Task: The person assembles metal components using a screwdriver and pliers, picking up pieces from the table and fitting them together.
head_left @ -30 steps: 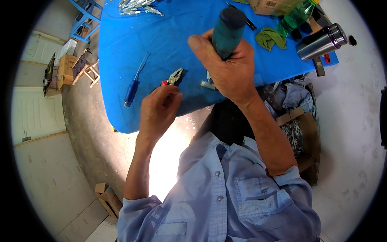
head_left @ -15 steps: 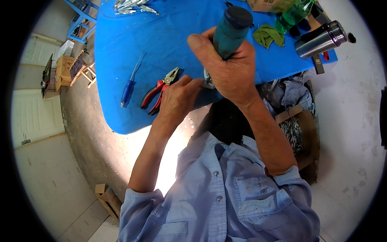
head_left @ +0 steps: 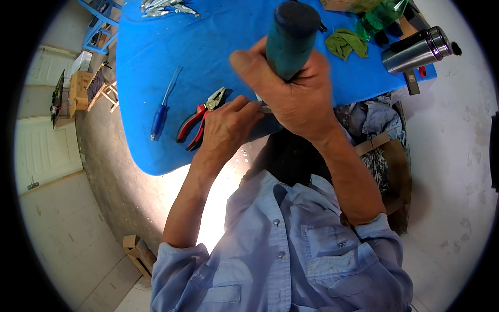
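Note:
My right hand [head_left: 299, 99] is wrapped round the thick teal handle [head_left: 291, 52] of a tool with a dark, rounded top end. Its lower end is hidden behind the hand. Close beside it, my left hand [head_left: 228, 122] has its fingers pinched on a small pale metal piece [head_left: 264, 107], mostly covered by both hands, at the table's near edge. Just left of that hand lie red-and-black pliers [head_left: 200, 118], jaws pointing away from me. Farther left is a blue-handled screwdriver [head_left: 161, 117], its shaft pointing away.
Several metal parts [head_left: 165, 7] lie heaped at the far side of the blue-covered table [head_left: 140, 93]. On the right are a green cloth [head_left: 345, 44], a green bottle [head_left: 379, 23] and a steel flask [head_left: 416, 52]. An open carton [head_left: 397, 161] stands below the table's right side.
The teal-handled tool and my right hand have shifted slightly left. My left hand keeps its pinch. Pliers and screwdriver appear a little farther left, as the whole view has shifted slightly.

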Available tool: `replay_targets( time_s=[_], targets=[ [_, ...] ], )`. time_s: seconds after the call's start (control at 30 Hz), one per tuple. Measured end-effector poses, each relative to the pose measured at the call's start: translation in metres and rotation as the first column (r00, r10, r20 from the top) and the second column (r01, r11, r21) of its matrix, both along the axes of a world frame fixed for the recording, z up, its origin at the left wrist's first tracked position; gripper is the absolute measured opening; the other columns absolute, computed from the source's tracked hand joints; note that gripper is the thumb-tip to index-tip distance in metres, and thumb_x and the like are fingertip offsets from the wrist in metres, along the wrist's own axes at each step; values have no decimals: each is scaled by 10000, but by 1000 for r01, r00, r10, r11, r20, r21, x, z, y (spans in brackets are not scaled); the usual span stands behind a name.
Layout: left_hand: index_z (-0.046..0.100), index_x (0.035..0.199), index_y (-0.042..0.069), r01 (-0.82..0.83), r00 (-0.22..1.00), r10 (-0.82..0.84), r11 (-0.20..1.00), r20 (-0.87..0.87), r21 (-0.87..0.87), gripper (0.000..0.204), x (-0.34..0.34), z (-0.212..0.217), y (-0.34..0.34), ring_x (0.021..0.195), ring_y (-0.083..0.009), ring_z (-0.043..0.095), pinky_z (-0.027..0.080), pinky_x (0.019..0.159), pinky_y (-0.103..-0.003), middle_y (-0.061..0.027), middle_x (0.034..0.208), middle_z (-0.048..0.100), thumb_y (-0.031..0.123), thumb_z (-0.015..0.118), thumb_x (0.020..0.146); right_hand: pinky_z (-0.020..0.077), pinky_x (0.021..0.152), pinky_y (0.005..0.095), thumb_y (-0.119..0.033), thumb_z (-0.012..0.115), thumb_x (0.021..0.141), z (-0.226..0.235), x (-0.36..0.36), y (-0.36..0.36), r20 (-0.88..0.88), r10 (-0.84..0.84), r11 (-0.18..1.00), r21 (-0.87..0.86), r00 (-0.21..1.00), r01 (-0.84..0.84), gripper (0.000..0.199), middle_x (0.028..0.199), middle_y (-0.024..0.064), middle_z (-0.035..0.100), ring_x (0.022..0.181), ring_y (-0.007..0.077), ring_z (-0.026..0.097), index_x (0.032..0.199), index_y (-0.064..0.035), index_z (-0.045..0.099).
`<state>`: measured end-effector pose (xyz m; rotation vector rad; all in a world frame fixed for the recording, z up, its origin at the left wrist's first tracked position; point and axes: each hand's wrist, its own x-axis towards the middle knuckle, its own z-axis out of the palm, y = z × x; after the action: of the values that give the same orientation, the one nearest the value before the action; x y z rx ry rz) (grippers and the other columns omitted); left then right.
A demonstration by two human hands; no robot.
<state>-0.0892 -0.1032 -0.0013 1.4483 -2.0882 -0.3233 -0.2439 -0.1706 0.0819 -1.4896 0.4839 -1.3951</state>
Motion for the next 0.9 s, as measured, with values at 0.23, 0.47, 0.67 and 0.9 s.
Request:
replay_targets(
  time_s=[0.23, 0.47, 0.67, 0.9],
  targets=[
    [721, 974, 100, 54, 999, -54, 997, 8, -58, 92, 0, -4, -5, 765, -259, 676, 514, 597, -412, -59, 824, 614, 112, 744, 886, 380, 517, 198, -121, 762, 975, -5, -15, -6, 7, -88, 996, -4, 996, 88, 128, 684, -60, 599, 579, 3, 509, 895, -48, 693],
    [720, 972, 104, 100, 995, -99, 994, 8, -37, 157, 3, -3, -7, 817, -277, 685, 549, 649, -407, -68, 859, 630, 54, 725, 824, 354, 485, 215, -120, 716, 1001, -8, -21, 4, 35, -134, 990, 47, 990, 132, 149, 655, -29, 559, 543, 33, 470, 902, -48, 631],
    [714, 967, 96, 112, 994, -111, 993, 26, -37, 173, 3, 0, -8, 824, -285, 686, 556, 668, -404, -72, 860, 624, 28, 720, 808, 349, 483, 238, -104, 665, 1022, -7, -23, 12, 25, -174, 984, 49, 984, 172, 133, 681, -14, 524, 541, 53, 438, 935, -57, 576],
    [729, 1002, 49, 116, 992, -114, 993, 52, -36, 159, 4, 0, -9, 789, -279, 683, 556, 652, -395, -84, 877, 654, 59, 770, 849, 344, 495, 239, -121, 654, 1028, 6, -29, 14, 228, -136, 989, 86, 964, 119, 153, 698, -13, 517, 563, 56, 429, 912, -57, 576]
  ],
)
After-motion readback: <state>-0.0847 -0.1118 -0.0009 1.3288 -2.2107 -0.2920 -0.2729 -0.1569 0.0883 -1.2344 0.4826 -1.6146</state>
